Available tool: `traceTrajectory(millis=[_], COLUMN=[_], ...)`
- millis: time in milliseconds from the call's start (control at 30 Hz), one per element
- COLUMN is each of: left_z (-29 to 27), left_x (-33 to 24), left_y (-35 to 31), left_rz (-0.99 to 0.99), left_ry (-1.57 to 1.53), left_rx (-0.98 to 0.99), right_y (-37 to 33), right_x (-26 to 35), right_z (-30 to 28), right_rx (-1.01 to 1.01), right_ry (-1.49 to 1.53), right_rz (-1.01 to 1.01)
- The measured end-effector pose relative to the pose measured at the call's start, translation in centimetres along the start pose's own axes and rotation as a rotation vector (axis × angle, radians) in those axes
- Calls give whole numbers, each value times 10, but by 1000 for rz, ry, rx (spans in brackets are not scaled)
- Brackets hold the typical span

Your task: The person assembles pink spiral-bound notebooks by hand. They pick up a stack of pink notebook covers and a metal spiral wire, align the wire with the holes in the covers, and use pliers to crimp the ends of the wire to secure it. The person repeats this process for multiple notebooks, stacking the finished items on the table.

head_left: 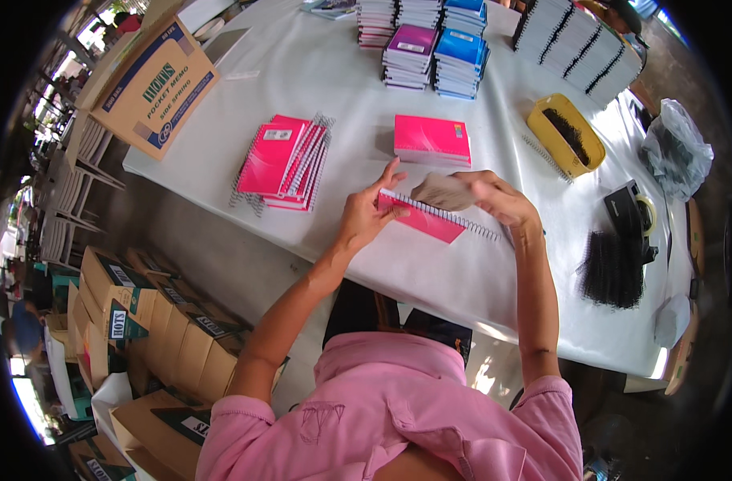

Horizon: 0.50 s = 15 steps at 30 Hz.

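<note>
Over the white surface (334, 104), the left hand (366, 212) has its grip pinching one end of a pink notebook (428, 223), while the right hand's (506, 200) grip closes on a blurred grey-brown piece (443, 193) beside the notebook's wire coil (484, 232). Beyond them sits a pink stack (432, 140); farther off stand purple notebooks (410, 56) and blue notebooks (459, 64).

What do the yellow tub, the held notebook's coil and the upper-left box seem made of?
Yellow tub: probably smooth plastic; even colour, rounded corners.
Coil: greyish, thin loops suggest metal wire; finish unclear.
Box: likely cardboard, matte brown, flat panels.
</note>
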<state>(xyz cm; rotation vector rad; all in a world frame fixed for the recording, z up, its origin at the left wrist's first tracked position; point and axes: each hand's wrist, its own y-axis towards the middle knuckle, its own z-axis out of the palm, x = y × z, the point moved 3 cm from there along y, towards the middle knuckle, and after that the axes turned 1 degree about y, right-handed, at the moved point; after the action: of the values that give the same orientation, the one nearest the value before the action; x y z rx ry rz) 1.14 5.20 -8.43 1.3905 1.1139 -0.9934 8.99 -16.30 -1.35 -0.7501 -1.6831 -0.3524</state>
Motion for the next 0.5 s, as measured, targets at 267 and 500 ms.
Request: traceTrajectory(millis=[267,500], left_z=[-3,-11], left_x=[4,-11], left_y=[-5,-1], left_rz=[-25,-53], left_ry=[-23,-159], left_rx=[45,231], right_y=[-8,-51], right_x=[15,10], right_z=[14,-38], right_rx=[-123,-302], right_ry=[-31,-202], right_rz=[117,32])
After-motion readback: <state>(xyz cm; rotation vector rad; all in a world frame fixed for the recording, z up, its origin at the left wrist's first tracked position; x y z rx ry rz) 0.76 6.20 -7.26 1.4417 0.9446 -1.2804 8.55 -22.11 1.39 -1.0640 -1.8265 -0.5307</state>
